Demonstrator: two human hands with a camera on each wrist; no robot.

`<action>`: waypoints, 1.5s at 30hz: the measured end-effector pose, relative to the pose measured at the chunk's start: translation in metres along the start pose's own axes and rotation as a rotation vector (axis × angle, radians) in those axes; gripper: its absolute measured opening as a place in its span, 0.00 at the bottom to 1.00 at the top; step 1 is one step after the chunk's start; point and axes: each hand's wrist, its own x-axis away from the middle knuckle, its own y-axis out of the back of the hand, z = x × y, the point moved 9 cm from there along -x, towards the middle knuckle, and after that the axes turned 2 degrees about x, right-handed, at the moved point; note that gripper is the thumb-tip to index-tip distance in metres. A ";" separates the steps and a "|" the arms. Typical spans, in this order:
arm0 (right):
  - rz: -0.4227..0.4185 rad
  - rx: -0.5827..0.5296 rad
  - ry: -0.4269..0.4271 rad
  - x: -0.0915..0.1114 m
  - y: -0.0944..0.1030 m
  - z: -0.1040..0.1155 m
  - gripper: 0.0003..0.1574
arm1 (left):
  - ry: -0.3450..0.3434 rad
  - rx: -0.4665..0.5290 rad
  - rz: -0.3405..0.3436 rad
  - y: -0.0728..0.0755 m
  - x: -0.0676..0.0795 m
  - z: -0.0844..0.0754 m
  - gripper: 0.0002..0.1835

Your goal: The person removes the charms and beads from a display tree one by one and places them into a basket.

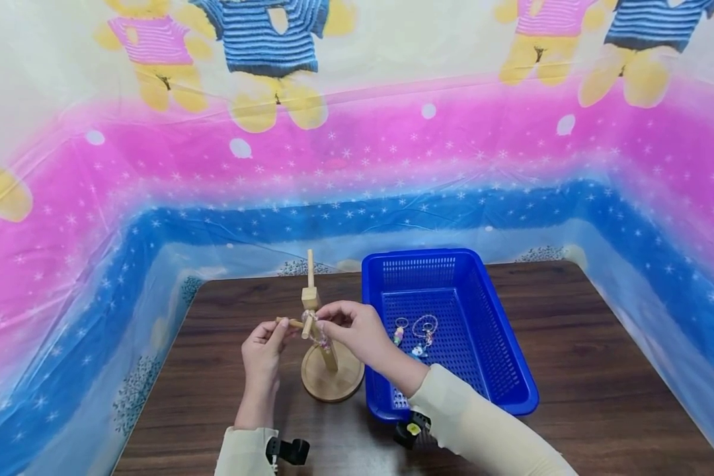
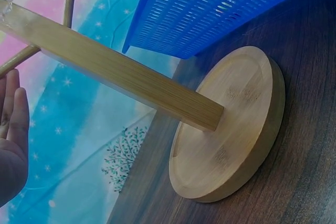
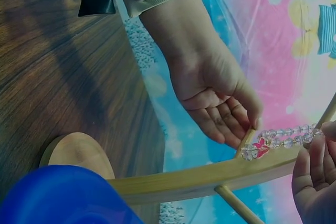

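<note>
A wooden stand with a round base (image 1: 332, 383), a square post (image 2: 121, 74) and several thin pegs rises from the table. My left hand (image 1: 263, 350) pinches the end of one peg (image 1: 291, 322) between thumb and fingers, on the post's left side. From the right, my right hand (image 1: 359, 330) holds a bracelet of clear beads (image 3: 287, 136) near the top of the post. A pink butterfly charm (image 3: 260, 147) on the bracelet overlaps the base of the left-hand peg in the right wrist view. The bracelet's far end lies at my right fingertips.
Just right of the stand sits a blue plastic basket (image 1: 514, 370), under my right forearm. Inside it lie a beaded bracelet (image 1: 425, 325) and a keychain (image 1: 399, 334) with small colourful charms. The dark wooden table (image 1: 595, 370) meets a patterned cloth (image 1: 404, 158) at the back.
</note>
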 end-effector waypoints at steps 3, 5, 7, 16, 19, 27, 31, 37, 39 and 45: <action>0.010 -0.015 -0.019 0.001 -0.001 0.001 0.10 | 0.002 0.006 0.000 0.001 0.000 0.000 0.19; 0.017 -0.020 -0.029 0.002 -0.001 0.001 0.10 | 0.000 0.009 0.001 0.001 0.001 0.000 0.19; 0.022 -0.021 -0.033 0.003 -0.002 0.002 0.10 | 0.000 0.019 0.003 0.001 0.003 -0.001 0.19; 0.047 -0.024 -0.029 0.006 -0.004 0.005 0.10 | -0.006 0.030 0.004 0.001 0.004 -0.001 0.18; 0.057 -0.030 -0.044 0.007 -0.004 0.006 0.11 | -0.010 0.020 0.004 0.001 0.004 -0.001 0.19; 0.065 -0.002 -0.046 0.008 -0.001 0.011 0.11 | 0.012 0.028 -0.006 0.000 0.004 0.000 0.19; 0.078 0.018 -0.041 0.009 0.000 0.013 0.10 | 0.023 0.013 -0.014 0.000 0.004 0.000 0.19; 0.091 0.033 -0.007 0.011 -0.001 0.019 0.10 | 0.016 0.014 -0.006 -0.001 0.004 -0.001 0.19; 0.091 0.040 -0.001 0.011 -0.001 0.021 0.10 | 0.014 0.013 -0.001 -0.001 0.004 -0.002 0.19; 0.103 0.039 0.007 0.012 -0.002 0.026 0.10 | 0.020 0.003 -0.010 0.000 0.004 -0.002 0.20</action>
